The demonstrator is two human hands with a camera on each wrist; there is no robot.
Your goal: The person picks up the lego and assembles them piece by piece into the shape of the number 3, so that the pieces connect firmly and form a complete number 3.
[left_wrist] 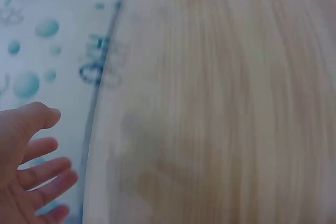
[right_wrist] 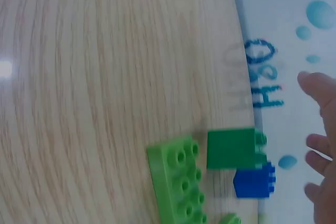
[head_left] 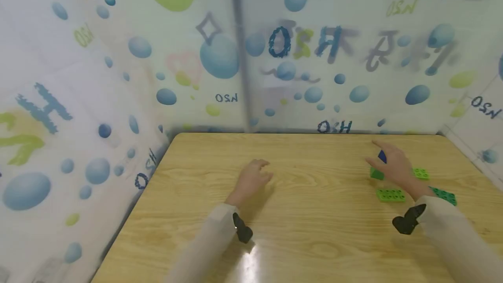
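My right hand hovers over a group of toy building blocks at the right of the table, thumb and fingers spread, holding nothing. Closest to it are a green block and a blue block, both partly hidden by the hand in the head view. A light green block with studs lies nearer the front. Beyond the wrist sit a smaller light green block and a darker green one, partly covered by the arm. Over the table's left-middle, my left hand has loosely bent fingers and grips nothing.
The wood-grained table meets a patterned wall covering at its back edge. More of this covering rises along the left side. A dark camera mount sits at the right wrist, another at the left.
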